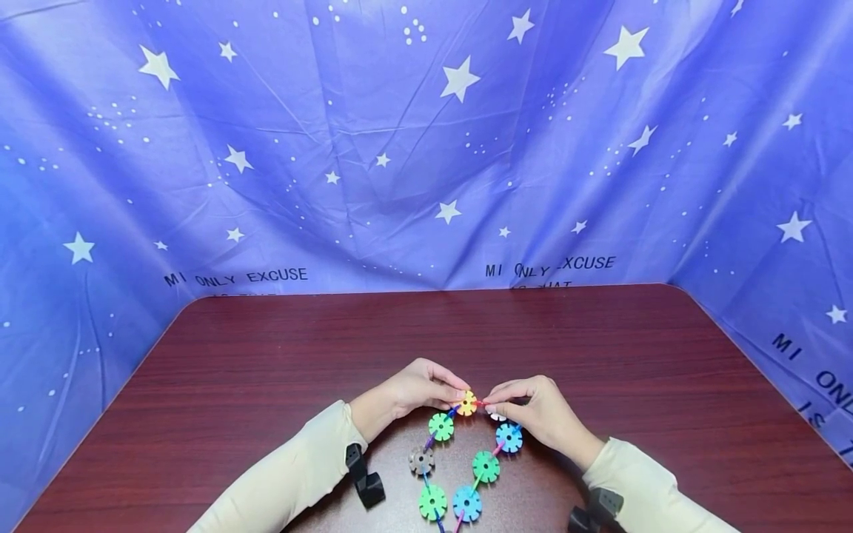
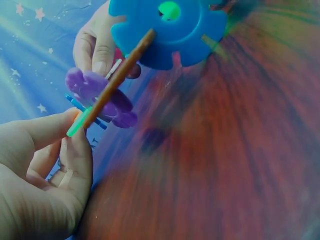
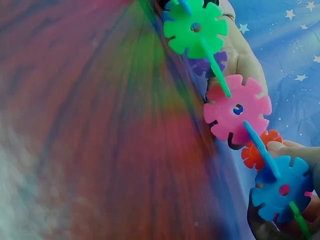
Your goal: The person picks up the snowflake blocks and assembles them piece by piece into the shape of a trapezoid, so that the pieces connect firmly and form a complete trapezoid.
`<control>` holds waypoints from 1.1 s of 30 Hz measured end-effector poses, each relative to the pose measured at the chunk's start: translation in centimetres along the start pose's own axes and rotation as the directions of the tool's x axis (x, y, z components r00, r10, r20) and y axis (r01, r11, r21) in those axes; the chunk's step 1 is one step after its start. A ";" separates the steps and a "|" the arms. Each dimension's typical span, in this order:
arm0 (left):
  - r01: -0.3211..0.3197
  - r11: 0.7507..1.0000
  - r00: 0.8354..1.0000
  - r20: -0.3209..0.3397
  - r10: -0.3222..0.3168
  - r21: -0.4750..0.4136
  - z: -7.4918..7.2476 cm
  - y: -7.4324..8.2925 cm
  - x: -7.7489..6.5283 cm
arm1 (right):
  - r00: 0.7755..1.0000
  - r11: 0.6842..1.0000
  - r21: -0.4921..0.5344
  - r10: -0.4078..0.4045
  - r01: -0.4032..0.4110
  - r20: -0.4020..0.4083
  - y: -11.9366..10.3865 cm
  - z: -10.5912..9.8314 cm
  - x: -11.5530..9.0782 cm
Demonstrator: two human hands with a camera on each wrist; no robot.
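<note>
A chain of notched plastic discs hangs in a loop between my two hands in the head view. My left hand pinches its top left part beside a yellow disc. From the right, my right hand pinches a red disc, seen edge-on, against the yellow one; a white disc is partly hidden beneath its fingers. Blue and green discs hang below. In the left wrist view, a purple disc lies between the fingertips. A pink disc hangs large in the right wrist view.
Under the chain is a dark red wooden table. Behind and beside it hangs a blue curtain with white stars. A black wrist camera sits at the left cuff, another at the right.
</note>
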State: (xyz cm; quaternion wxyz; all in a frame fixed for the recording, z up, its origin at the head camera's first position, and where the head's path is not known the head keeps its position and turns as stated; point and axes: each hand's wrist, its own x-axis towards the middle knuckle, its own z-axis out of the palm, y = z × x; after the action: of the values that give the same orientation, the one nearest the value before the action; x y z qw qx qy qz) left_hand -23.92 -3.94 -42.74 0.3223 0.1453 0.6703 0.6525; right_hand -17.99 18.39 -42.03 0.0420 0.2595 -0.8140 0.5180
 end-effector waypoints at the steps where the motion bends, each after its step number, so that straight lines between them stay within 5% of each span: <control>1: 0.002 1.000 1.000 -0.003 -0.002 -0.001 0.0 -0.1 0.0 | 1.000 1.000 -0.003 0.005 -0.005 -0.007 0.0 0.1 0.0; 11: -0.017 1.000 1.000 -0.017 0.017 0.003 -0.4 -0.2 -0.3 | 0.998 0.999 0.031 0.039 -0.038 -0.048 0.4 0.6 -0.3; 18: -0.126 0.989 0.979 -0.154 0.136 0.073 -1.4 0.8 -1.7 | 0.971 0.990 0.003 0.136 -0.138 -0.196 0.9 0.0 -0.4; 22: -0.203 0.971 0.946 -0.231 0.229 0.128 -1.4 1.4 -3.0 | 0.920 0.974 0.015 0.220 -0.227 -0.325 1.1 -0.5 -0.3; 30: -0.300 0.921 0.867 -0.333 0.372 0.247 -0.4 1.6 -5.5 | 0.768 0.932 0.186 0.363 -0.312 -0.527 1.0 -0.7 0.7; 33: -0.294 0.914 0.859 -0.343 0.381 0.281 0.0 1.2 -6.0 | 0.725 0.919 0.251 0.394 -0.303 -0.565 0.9 -0.5 0.9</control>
State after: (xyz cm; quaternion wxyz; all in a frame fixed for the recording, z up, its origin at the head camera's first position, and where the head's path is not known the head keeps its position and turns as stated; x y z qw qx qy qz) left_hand -19.72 -7.45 -40.09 0.0443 0.1627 0.7523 0.6369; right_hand -19.32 18.72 -42.24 0.1830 -0.0754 -0.7526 0.6281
